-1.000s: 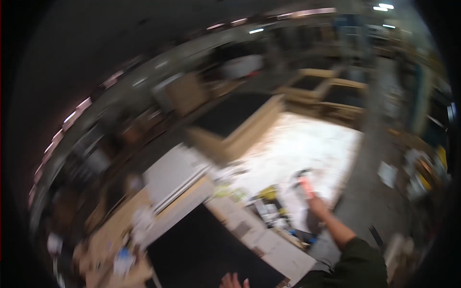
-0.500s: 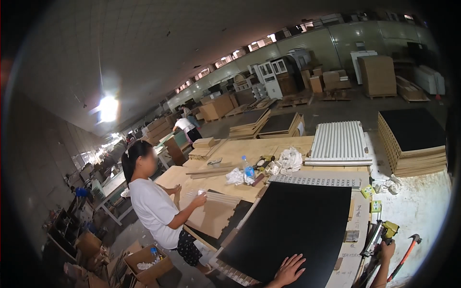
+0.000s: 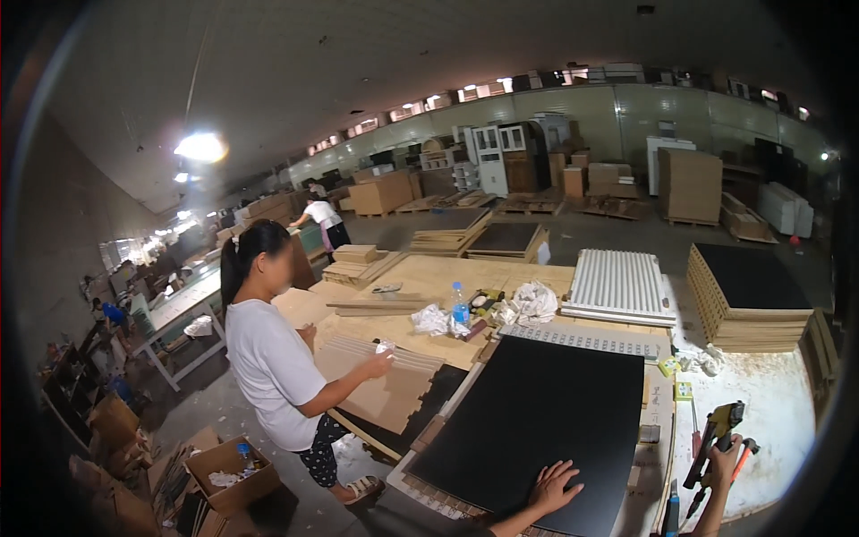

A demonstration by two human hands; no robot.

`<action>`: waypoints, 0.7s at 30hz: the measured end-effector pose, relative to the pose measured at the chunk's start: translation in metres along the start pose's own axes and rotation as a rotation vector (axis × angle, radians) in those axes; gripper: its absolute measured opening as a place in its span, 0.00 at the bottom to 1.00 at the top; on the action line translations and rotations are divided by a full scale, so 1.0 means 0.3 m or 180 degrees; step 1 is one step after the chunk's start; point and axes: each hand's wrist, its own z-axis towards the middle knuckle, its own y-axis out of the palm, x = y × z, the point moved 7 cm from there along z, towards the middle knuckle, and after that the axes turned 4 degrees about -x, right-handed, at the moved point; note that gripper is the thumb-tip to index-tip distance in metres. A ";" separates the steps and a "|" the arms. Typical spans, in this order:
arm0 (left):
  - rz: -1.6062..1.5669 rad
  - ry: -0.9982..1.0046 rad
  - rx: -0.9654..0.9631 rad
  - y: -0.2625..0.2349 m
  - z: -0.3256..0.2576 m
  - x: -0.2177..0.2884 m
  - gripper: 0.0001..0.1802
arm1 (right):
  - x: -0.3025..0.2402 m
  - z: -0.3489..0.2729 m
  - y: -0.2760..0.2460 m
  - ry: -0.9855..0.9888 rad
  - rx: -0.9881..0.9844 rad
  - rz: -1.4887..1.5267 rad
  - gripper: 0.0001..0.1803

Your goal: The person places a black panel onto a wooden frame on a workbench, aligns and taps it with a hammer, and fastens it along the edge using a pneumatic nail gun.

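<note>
The right hand (image 3: 723, 462) holds a nail gun (image 3: 719, 430) (grip mostly hidden).

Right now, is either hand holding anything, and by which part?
The right hand holds the nail gun by its handle; the left hand holds nothing, resting spread on the black panel.

The left hand (image 3: 555, 486) lies palm down, spread, and the right hand (image 3: 723, 463) is curled.
</note>
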 end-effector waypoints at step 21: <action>-0.3851 -0.0922 0.1310 -0.742 -0.561 -0.186 0.09 | -0.799 -1.213 0.902 -0.1363 -0.3719 0.0953 0.27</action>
